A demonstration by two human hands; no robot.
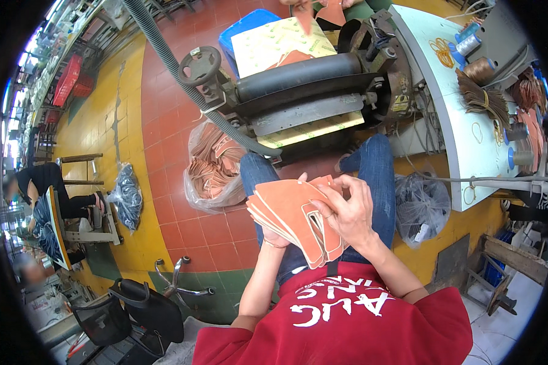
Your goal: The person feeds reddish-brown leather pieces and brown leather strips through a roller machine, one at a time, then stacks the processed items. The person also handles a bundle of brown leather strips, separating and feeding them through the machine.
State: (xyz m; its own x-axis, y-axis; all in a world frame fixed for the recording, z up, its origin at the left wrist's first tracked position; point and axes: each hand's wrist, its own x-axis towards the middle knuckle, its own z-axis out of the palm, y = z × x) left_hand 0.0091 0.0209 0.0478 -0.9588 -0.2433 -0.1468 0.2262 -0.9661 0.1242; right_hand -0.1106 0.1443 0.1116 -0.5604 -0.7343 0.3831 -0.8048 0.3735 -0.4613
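Cutouts (288,207) over left hand (275,236); under right hand (354,214)

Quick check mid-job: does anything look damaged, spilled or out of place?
A dark jagged line, possibly a crack, crosses the yellow floor at left. The orange pieces in the left hand and right hand are fanned unevenly, probably just from handling. No spill stands out.

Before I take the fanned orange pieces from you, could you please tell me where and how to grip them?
Probably pinch the broad upper-left end of the fanned orange pieces, coming from the left, thumb on top: its overlapping layers jut past the left hand, and the right hand covers the other side.
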